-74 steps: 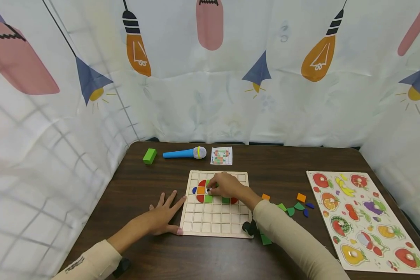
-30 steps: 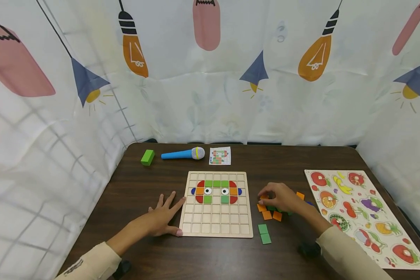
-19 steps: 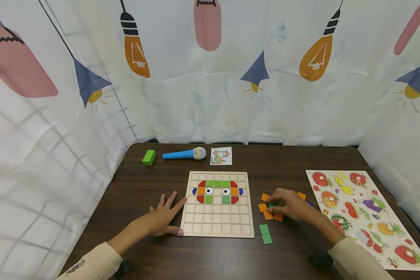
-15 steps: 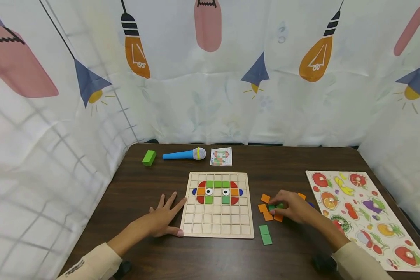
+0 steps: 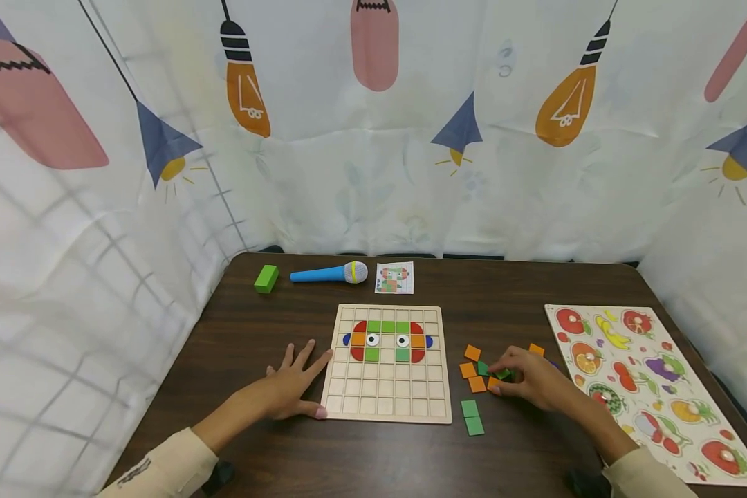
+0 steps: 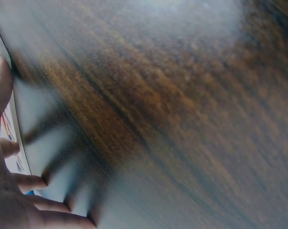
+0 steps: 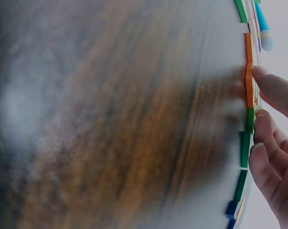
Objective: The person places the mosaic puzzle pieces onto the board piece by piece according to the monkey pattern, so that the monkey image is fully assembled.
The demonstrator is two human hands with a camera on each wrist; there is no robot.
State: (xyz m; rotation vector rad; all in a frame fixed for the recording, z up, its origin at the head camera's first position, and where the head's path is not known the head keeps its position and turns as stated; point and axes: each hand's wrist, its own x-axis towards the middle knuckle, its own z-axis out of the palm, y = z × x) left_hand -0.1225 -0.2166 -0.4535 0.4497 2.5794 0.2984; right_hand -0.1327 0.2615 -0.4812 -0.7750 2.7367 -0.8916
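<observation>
My left hand (image 5: 292, 387) lies spread, its thumb and index fingertip at the left edge of the wooden grid board (image 5: 386, 398). On the board, red, green, orange and blue pieces with two eye discs form a face-like pattern. My right hand (image 5: 529, 379) is over the pile of loose tiles right of the board, fingers bent loosely and apart from the thumb. In the right wrist view the thumb touches an orange tile (image 7: 249, 86), and the fingertips are close to the green tiles (image 7: 244, 149). The palm hides part of the pile.
Two green square tiles (image 5: 472, 417) lie below the pile. A fruit puzzle board (image 5: 644, 387) covers the table's right side. Along the back are a green block (image 5: 265, 279), a blue toy microphone (image 5: 324, 274) and a pattern card (image 5: 395, 278).
My right hand went from the grid board, where an eye disc was set down, to the tile pile, then shifted slightly right among the tiles. The left hand stayed in place.
</observation>
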